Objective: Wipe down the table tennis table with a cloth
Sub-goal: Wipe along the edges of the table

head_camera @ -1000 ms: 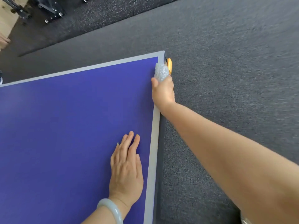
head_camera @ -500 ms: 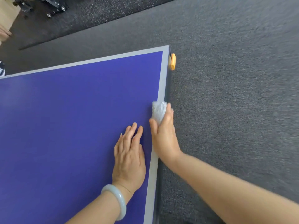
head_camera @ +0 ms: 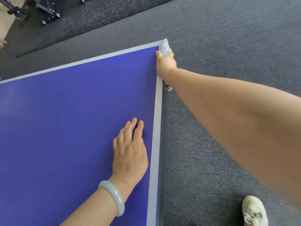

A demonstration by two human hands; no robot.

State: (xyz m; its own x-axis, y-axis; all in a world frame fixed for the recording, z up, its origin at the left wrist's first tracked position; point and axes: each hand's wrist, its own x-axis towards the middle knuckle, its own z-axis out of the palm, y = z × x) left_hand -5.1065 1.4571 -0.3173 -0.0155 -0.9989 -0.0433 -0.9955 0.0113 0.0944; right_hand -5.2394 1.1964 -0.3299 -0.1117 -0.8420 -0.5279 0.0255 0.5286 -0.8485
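Note:
The blue table tennis table fills the left of the head view, with a grey border line along its far and right edges. My right hand is stretched out to the far right corner, gripping a bunched pale grey cloth against the table's right edge. A bit of the cloth hangs below my wrist. My left hand lies flat on the blue surface near the right edge, fingers together, holding nothing. A pale bangle sits on that wrist.
Grey carpet surrounds the table on the right and far side. A white shoe stands on the carpet at the bottom right. Black wheeled equipment sits on darker speckled flooring at the far left.
My right hand slid the cloth back along the right edge from next to my left hand out to the far corner. The orange corner piece is now mostly covered. My left hand stayed put.

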